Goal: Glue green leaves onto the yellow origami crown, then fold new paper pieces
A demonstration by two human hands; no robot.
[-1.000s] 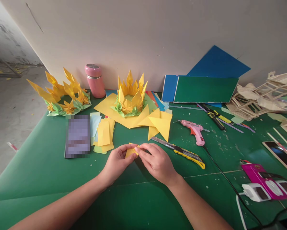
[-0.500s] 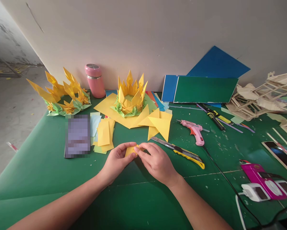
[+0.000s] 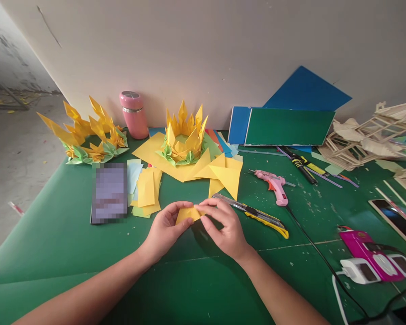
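Over the table's front part, my left hand (image 3: pixel 164 230) pinches a small piece of folded yellow paper (image 3: pixel 186 215), thumb on its near face and fingers behind. My right hand (image 3: pixel 225 228) grips the right edge of the same paper with its fingertips, its thumb just below the edge. A yellow utility knife (image 3: pixel 265 220) lies just right of my right hand. Loose yellow paper sheets (image 3: pixel 228 174) are spread beyond both hands. Behind them stands a yellow-and-green folded paper crown (image 3: pixel 185 142). A stack of small paper pieces (image 3: pixel 146 189) lies left of my hands.
A second paper crown (image 3: pixel 91 135), a pink flask (image 3: pixel 134 115) and a tablet-like object with a blurred screen (image 3: pixel 109 194) are on the left. To the right lie a pink glue gun (image 3: pixel 273 185) with a black cord, a magenta power strip (image 3: pixel 368 253), a phone (image 3: pixel 394 216) and wooden stick models (image 3: pixel 355 140).
My right thumb has come down off the paper's face and the right fingers have spread a little. More of the yellow paper shows. My left hand keeps its pinch.
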